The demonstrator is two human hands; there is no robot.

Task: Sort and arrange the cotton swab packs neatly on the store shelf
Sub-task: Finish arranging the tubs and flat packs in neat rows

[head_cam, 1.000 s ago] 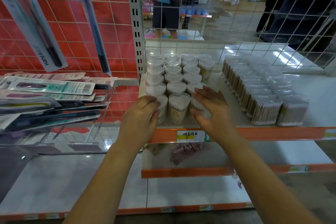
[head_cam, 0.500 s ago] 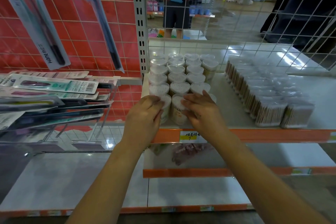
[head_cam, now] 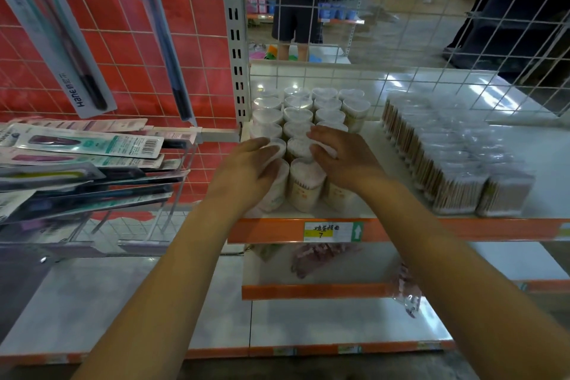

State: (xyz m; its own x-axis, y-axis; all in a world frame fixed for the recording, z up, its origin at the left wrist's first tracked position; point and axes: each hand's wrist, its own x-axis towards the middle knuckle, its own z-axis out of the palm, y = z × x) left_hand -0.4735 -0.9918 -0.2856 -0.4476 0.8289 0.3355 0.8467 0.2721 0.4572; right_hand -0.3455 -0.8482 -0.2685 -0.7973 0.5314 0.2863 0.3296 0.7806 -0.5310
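Observation:
Heart-shaped clear tubs of cotton swabs (head_cam: 307, 183) stand in tight rows at the left end of the white shelf (head_cam: 382, 157). My left hand (head_cam: 246, 171) lies over the left column's front tubs, fingers fairly straight and touching the lids. My right hand (head_cam: 342, 157) presses flat on the right column's tubs, fingers pointing left. The middle front tub stands uncovered between both hands. A block of rectangular swab packs (head_cam: 453, 160) fills the shelf further right.
An upright slotted post (head_cam: 236, 40) and red wire grid (head_cam: 108, 40) border the tubs on the left, with carded toothbrush packs (head_cam: 86, 145) on hooks. Wire mesh backs the shelf. An orange shelf edge with a price tag (head_cam: 328, 231) runs in front; lower shelves hold bagged goods.
Both hands have moved back along the rows, from the front tubs to the second-row lids. The view has shifted slightly closer.

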